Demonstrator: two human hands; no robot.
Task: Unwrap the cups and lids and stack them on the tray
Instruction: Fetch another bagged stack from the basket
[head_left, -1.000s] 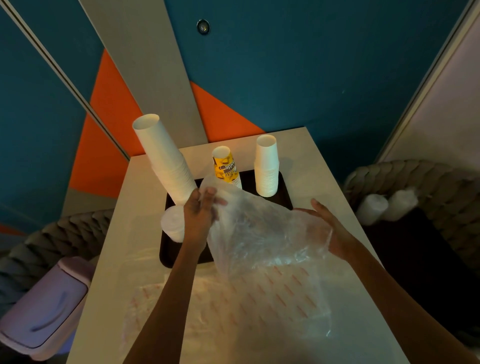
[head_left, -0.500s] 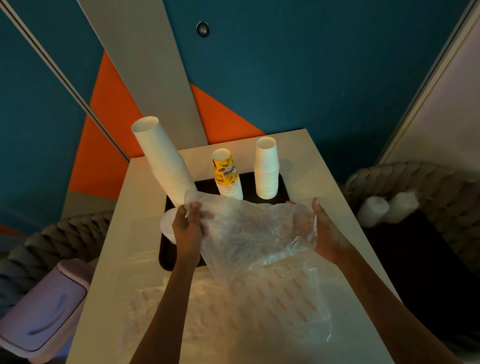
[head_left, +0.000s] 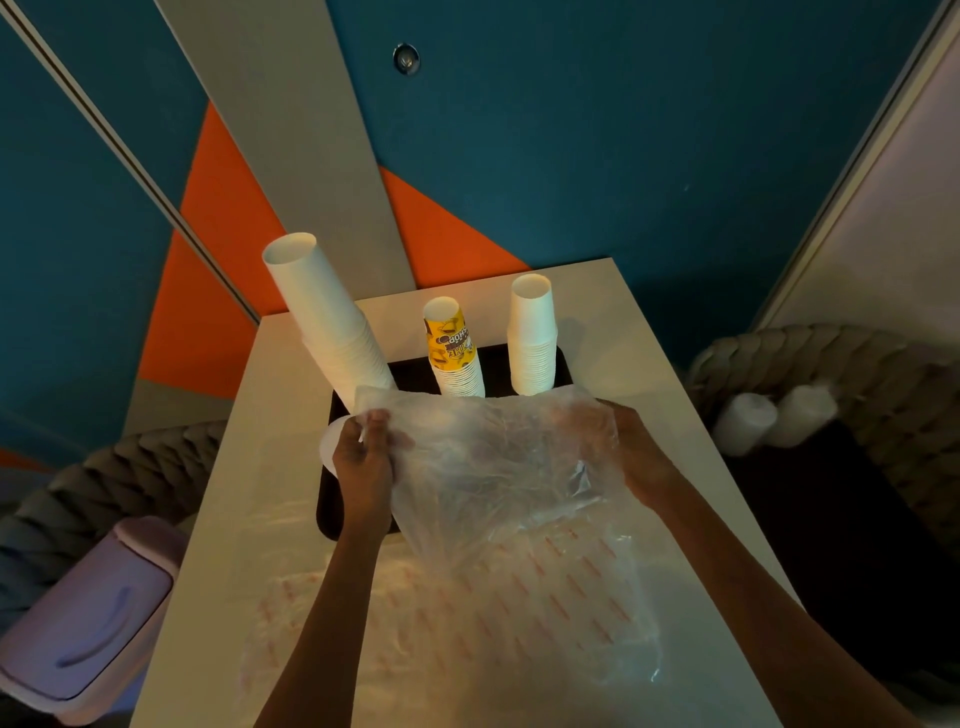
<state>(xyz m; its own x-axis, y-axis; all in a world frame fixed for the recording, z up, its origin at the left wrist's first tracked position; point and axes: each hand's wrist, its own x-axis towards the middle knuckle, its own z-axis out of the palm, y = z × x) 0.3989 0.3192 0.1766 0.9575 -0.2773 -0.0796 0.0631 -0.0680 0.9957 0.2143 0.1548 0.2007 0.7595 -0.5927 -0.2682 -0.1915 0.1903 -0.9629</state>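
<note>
Three cup stacks (head_left: 532, 338) on the tray (head_left: 410, 370)
Left hand (head_left: 363, 462) pinches the empty wrapper (head_left: 493, 467); right hand (head_left: 631, 452) grip is hidden behind it; two wrapped stacks (head_left: 774, 421) wait at right.

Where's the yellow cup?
In the head view, the yellow cup tops the middle stack at the back of the black tray, between the tall leaning white stack on its left and the shorter white stack on its right.

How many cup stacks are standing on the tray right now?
3: tall white stack at the tray's back left; yellow-printed stack in the middle; shorter white stack at back right. The clear bag covers the tray's near part, so more may be hidden.
</note>
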